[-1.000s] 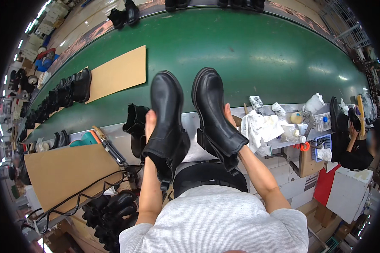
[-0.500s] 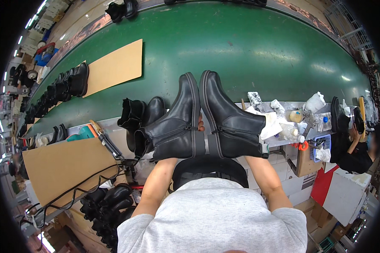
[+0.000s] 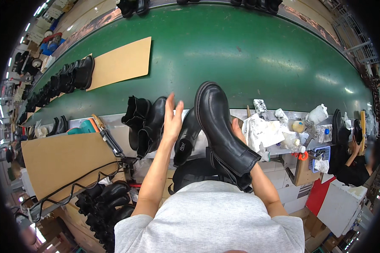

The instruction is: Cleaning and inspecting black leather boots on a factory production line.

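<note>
In the head view, the work looks part-way along: one black leather ankle boot (image 3: 218,116) is up in my right hand (image 3: 238,130), fingers wrapped partly out of sight behind it, while another ankle boot (image 3: 187,137) lies by the green workbench's (image 3: 240,50) metal edge. My left hand (image 3: 172,123) is empty, fingers spread, just beside that second boot. What remains for either boot, I cannot tell. Half a second ago I held two boots side by side, zips showing; now I hold one, toe up.
</note>
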Demonstrator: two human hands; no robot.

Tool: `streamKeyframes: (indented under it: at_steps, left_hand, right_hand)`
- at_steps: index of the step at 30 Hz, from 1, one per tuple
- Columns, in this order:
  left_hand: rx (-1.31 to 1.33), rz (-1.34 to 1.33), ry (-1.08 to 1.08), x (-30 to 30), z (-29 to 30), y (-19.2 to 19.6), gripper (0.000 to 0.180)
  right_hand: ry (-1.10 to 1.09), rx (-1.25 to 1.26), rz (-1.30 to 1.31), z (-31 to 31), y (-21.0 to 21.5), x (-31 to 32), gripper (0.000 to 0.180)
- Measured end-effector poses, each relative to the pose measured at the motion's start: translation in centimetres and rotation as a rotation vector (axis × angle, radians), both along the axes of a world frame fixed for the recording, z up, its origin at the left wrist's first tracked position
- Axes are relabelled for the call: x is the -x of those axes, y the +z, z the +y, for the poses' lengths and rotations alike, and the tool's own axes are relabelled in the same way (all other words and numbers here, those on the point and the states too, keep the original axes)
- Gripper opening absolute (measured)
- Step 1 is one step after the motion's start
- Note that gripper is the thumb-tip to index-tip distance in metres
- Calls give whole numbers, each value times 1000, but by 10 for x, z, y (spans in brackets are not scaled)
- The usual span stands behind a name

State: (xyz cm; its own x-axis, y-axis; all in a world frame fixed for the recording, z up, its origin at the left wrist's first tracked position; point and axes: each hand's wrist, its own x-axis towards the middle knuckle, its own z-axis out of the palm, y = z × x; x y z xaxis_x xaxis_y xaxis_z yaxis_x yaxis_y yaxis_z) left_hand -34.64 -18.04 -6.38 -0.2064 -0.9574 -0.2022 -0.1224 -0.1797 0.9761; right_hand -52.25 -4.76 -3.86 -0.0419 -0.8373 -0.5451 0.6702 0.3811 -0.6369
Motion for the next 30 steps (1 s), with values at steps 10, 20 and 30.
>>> streamKeyframes:
  at_steps: [10,20,30]
  left_hand:
    - [-46,670,-213,28,7,92,73]
    - [-29,706,-171,31,10,94,74]
    - [-54,716,-158,29,15,93,74]
  right_hand:
    - [-9,-12,-51,-8,5,-20,64]
    - [2,11,34,-5,26,-22,61]
    - [21,50,100,-1,26,-24,60]
